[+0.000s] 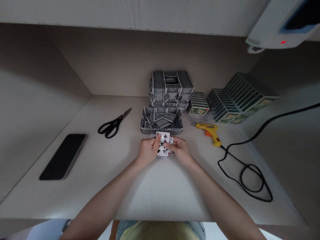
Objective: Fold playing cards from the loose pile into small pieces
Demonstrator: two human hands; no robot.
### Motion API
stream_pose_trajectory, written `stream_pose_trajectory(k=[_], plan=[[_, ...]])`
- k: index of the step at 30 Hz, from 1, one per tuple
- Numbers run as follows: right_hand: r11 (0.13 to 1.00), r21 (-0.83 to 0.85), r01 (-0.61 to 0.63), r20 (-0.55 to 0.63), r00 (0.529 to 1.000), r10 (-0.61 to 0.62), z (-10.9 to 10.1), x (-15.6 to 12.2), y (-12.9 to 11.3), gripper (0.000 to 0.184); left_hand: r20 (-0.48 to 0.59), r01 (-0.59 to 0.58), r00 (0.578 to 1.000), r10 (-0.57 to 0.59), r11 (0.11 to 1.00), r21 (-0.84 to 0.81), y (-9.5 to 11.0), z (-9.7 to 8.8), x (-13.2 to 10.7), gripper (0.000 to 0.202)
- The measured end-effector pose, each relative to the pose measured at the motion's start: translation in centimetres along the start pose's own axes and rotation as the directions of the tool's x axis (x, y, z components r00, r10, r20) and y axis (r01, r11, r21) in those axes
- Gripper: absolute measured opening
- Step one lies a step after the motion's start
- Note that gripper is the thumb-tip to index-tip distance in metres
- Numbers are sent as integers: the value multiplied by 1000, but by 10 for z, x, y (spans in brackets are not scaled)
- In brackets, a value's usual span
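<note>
Between both hands are several playing cards (163, 150), a nine of clubs on top and others fanned out a little behind it. My left hand (147, 149) grips their left side, thumb on the face. On the right side my right hand (183, 151) pinches them with its thumb across the front. Just beyond the hands stands an open box (161, 131) built from grey patterned cards, with loose cards (161, 120) lying face down inside. Behind it rises a stack of similar card boxes (172, 87), the top one with a rectangular opening.
Black-handled scissors (112, 126) and a dark phone (63, 156) lie to the left. On the right are a yellow glue gun (208, 131), its looped black cable (252, 191), and stacked green card packs (246, 95). A white device (275, 31) hangs at upper right under the shelf (140, 16).
</note>
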State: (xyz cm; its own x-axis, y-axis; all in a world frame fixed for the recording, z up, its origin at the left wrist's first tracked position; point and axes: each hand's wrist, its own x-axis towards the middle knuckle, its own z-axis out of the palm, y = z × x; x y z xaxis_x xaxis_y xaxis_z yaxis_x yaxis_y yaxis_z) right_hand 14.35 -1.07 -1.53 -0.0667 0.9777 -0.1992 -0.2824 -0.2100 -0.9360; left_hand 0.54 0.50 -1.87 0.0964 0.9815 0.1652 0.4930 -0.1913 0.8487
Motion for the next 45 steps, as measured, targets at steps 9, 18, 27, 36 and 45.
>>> stream_pose_trajectory(k=[9,18,27,36,45], plan=[[994,-82,73,-170,982,-86,-10,7,-2,36,222,66,974,-39,991,-114,-3,-2,2,43],[983,-150,102,-103,988,-119,-20,15,3,34,276,186,954,-119,956,-228,-15,0,8,36],[983,-135,124,-23,992,-128,-21,12,2,33,248,174,961,-121,963,-204,-22,1,9,35],[980,-168,108,-25,993,-114,-26,15,5,32,218,97,974,-64,984,-148,-18,-1,9,34],[974,-186,130,-34,990,-138,-27,14,5,30,258,147,962,-91,967,-207,-20,0,11,40]])
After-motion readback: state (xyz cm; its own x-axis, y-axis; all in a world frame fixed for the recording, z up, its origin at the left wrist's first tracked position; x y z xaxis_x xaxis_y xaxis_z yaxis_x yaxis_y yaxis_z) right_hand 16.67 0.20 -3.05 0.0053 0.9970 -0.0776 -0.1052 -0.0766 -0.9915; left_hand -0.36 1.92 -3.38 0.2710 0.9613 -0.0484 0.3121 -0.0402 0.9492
